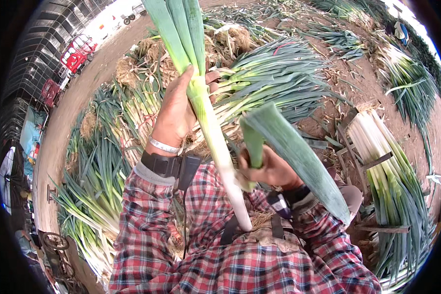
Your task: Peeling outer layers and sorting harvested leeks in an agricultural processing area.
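My left hand [174, 110] is closed around a thick leek [211, 127] where its green leaves begin. The leaves point away from me, and the white root end slants down toward my lap. Beside the white shank, my right hand [269, 169] grips a loose leek leaf [299, 152], broad and green, folded over above the fist. Its long end hangs down to the right over my sleeve. Fingers of the right hand are close to the shank; whether they touch it I cannot tell.
Piles of leeks [279, 73] lie ahead and to the left [95, 181]. At the right, a rack [382, 229] holds a bundle of trimmed leeks [387, 161]. Leaf scraps litter the dirt floor. A red cart [78, 54] stands far left, near a wheel [55, 240].
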